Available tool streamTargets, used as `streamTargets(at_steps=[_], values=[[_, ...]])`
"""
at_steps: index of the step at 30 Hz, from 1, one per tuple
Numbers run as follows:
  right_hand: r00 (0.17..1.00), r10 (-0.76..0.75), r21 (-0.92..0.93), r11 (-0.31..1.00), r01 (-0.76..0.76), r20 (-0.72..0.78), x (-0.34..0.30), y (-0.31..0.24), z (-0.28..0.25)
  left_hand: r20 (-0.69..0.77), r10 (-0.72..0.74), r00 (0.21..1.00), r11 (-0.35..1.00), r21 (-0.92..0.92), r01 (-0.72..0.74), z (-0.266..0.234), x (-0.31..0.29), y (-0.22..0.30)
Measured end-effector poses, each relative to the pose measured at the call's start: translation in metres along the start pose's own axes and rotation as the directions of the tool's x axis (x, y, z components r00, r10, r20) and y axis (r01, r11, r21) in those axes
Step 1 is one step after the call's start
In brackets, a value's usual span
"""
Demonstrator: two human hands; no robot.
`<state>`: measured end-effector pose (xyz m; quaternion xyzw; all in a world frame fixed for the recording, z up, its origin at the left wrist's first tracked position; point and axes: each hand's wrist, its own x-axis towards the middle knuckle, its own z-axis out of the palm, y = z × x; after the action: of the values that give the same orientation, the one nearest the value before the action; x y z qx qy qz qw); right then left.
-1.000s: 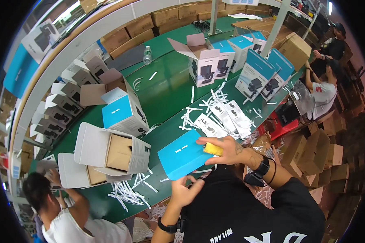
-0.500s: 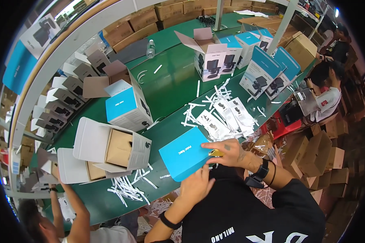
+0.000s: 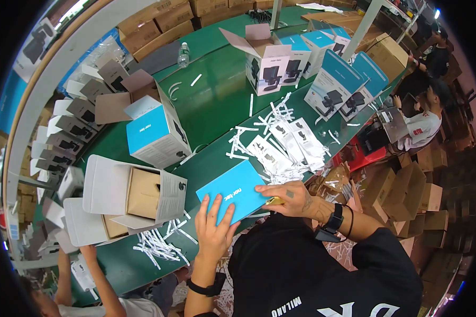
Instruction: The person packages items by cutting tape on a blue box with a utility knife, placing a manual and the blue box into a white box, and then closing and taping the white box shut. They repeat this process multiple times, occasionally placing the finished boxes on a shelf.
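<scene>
A box with a bright blue top lies on the green workbench in front of me. My left hand is spread over its near left corner, fingers stretched out and lying on the blue face. At the box's right end, my right hand has its fingers closed round a small yellow tool; most of the tool is hidden in the grip. The fingertips of that hand touch the box's edge. Beyond the box lies a heap of white printed packets among paper strips.
Two open white cartons with brown inserts stand left, near a blue-topped box. More boxes line the far right. Paper strips lie by the near edge. A bottle stands far back. A co-worker's arms reach in lower left.
My left hand has moved from the box's near side up onto its blue top, fingers now spread. My right hand stays at the right end with the yellow tool. The view has shifted slightly.
</scene>
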<state>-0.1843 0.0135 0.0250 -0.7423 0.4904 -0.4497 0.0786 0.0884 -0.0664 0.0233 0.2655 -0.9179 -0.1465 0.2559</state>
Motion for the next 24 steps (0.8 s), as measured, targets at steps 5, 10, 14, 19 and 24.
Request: streamTargets(at_steps=[5,10,14,19,24], values=[[0.996,-0.032,-0.049,0.998,0.036,0.084,-0.023,0.013,-0.002,0.215,-0.03,0.976,0.965,0.259,-0.028,-0.011,-0.001,0.014],[0.989,-0.125,-0.085,0.988,0.131,0.078,-0.031,0.02,0.004,0.345,-0.188,0.919,0.924,0.38,0.046,-0.012,0.003,0.05],[0.977,-0.201,-0.07,0.976,0.206,0.07,-0.008,0.021,0.012,0.321,-0.188,0.928,0.892,0.45,0.025,0.003,0.002,0.045],[0.971,-0.237,-0.003,0.972,0.237,-0.036,-0.011,0.023,0.025,0.314,-0.149,0.938,0.934,0.357,0.029,-0.002,0.045,0.04],[0.982,-0.186,-0.023,0.982,0.186,-0.033,-0.005,0.021,0.019,0.218,-0.162,0.962,0.967,0.228,0.112,-0.006,0.076,0.029]])
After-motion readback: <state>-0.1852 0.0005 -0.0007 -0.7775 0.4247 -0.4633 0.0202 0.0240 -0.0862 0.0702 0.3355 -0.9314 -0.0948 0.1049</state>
